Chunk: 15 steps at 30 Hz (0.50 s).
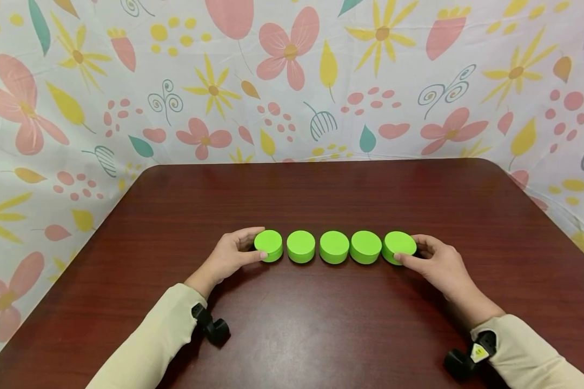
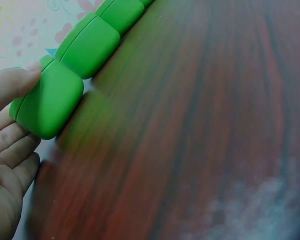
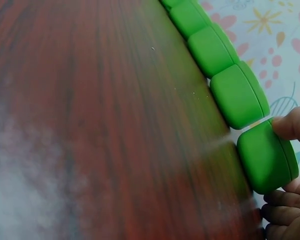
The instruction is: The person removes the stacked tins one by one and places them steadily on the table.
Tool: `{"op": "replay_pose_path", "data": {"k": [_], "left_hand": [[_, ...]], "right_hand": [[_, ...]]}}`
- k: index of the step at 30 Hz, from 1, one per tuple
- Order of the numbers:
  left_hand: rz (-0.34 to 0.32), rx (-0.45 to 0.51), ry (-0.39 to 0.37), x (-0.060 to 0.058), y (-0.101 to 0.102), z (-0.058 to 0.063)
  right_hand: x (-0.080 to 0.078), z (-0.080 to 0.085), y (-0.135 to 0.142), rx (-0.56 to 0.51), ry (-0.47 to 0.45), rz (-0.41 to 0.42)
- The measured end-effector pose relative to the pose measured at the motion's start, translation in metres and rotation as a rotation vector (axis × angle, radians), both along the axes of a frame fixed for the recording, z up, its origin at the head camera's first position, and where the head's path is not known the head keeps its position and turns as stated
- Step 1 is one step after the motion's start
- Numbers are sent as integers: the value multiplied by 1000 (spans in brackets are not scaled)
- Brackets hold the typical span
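Several round, bright green lidded boxes, each with a seam below its flat top, stand in a row on the dark red-brown table [image 1: 292, 329]. My left hand [image 1: 226, 256] pinches the leftmost green box [image 1: 269, 244] between thumb and fingers. At the other end, my right hand [image 1: 443, 265] grips the rightmost green box [image 1: 400, 246], which looks slightly tilted. Between them stand a second box [image 1: 300, 246], a middle box [image 1: 334, 247] and a fourth box [image 1: 366, 247]. In the left wrist view the thumb lies on the held box [image 2: 52, 102]. The right wrist view shows a narrow gap beside its held box [image 3: 264, 157].
A floral-printed cloth [image 1: 292, 108] hangs behind the table and along its left and right sides. Black wrist cameras are strapped over both light sleeves, on the left [image 1: 216, 330] and on the right [image 1: 462, 363]. The table's far edge lies beyond the row.
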<state>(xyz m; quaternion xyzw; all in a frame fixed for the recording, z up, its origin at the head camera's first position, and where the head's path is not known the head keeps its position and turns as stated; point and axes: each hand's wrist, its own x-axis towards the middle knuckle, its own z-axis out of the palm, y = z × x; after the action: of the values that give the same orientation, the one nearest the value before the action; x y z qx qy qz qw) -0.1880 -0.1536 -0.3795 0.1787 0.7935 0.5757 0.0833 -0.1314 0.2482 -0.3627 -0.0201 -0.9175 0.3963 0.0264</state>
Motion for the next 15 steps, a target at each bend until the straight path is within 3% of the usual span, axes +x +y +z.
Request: {"op": "replay_pose_path", "data": {"k": [15], "left_hand": [[-37, 10, -18, 0, -1, 3]], "right_hand": [[3, -2, -3, -90, -23, -24]]}}
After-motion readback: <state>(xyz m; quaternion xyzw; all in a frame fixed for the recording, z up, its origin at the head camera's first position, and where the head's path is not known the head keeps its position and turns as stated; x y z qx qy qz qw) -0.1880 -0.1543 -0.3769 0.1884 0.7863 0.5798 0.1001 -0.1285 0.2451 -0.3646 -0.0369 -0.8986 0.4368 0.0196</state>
